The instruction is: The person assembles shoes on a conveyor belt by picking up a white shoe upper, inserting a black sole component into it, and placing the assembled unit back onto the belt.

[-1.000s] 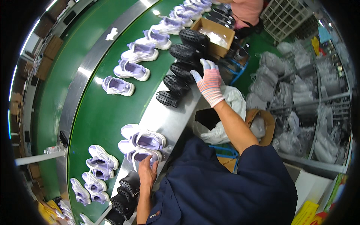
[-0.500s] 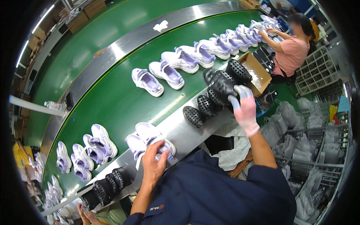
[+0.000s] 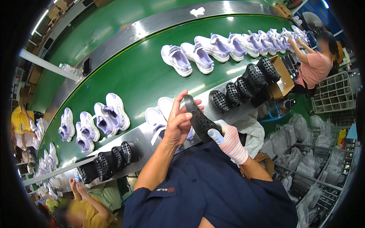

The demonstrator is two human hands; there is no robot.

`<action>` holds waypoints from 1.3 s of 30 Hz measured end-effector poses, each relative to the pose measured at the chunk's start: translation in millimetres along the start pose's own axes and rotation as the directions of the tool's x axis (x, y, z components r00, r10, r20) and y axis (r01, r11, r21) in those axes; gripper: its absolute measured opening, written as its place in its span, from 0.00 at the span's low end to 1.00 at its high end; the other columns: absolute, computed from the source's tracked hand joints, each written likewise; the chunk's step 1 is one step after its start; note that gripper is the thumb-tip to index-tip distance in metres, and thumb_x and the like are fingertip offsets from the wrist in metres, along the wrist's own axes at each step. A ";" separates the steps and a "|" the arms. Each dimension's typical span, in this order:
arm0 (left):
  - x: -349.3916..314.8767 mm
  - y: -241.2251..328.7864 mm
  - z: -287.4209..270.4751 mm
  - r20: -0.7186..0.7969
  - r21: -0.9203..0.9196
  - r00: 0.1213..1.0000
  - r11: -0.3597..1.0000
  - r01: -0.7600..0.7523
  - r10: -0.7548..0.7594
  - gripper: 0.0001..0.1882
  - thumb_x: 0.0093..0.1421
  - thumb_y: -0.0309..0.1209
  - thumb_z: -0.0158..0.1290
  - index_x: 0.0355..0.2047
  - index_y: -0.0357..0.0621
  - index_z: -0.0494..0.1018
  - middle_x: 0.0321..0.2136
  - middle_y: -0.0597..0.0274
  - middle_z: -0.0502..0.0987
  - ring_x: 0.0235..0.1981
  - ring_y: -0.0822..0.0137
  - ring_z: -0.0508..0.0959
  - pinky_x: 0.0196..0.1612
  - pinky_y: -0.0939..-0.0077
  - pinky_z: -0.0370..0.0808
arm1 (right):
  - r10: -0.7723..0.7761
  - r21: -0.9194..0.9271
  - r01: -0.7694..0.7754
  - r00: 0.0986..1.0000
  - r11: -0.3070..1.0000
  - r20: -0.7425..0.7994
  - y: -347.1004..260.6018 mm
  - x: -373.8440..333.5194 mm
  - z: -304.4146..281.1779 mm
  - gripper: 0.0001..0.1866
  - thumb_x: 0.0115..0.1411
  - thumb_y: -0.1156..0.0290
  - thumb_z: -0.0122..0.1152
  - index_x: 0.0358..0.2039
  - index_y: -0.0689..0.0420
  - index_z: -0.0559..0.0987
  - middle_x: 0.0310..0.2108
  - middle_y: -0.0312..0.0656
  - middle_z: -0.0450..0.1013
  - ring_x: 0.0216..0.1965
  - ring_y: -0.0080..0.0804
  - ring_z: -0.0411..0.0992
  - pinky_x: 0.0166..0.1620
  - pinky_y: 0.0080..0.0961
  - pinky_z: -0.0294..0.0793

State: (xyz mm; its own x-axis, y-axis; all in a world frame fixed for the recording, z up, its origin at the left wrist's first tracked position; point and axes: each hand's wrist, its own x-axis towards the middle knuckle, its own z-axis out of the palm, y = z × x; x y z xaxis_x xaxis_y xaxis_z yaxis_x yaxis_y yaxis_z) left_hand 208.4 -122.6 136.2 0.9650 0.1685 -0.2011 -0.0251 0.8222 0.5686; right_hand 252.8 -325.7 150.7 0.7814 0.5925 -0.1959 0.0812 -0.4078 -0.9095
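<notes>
A black perforated plastic shoe tree is held up in front of my chest, tilted, its narrow end pointing away from me. My right hand, in a striped glove, grips the wide near end. My bare left hand is at the other end, thumb along the near side and fingertips showing past the far side. Behind my left hand, a pair of white and lilac sneakers sits on the metal ledge, partly hidden by that hand and the shoe tree.
Several black shoe trees stand right on the metal ledge, beside a cardboard box; more stand left. White-lilac sneakers line the green belt. Co-workers sit right and lower left. Racks of bagged items stand right.
My right hand has brought a shoe tree from the row on the right to in front of my chest. My left hand has left the sneakers and come to it. The view has shifted.
</notes>
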 end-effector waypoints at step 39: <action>69.3 -64.6 -129.1 -0.050 0.991 0.980 -0.114 0.073 0.195 0.13 0.55 0.25 0.56 0.40 0.30 0.78 0.37 0.30 0.77 0.42 0.35 0.78 0.49 0.51 0.76 | 0.299 -0.716 -0.230 0.954 0.659 -0.032 78.1 114.0 111.9 0.14 0.64 0.62 0.56 0.46 0.55 0.81 0.38 0.52 0.81 0.40 0.54 0.81 0.44 0.47 0.80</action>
State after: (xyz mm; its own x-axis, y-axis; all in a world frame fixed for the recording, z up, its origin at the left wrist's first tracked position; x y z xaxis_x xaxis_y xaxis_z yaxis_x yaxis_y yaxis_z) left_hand 243.2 -93.9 -17.4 0.9274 0.3524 -0.1257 0.3320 -0.6198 0.7111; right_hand 278.9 -212.3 16.3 0.7892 0.4212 -0.4469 0.3167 -0.9026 -0.2915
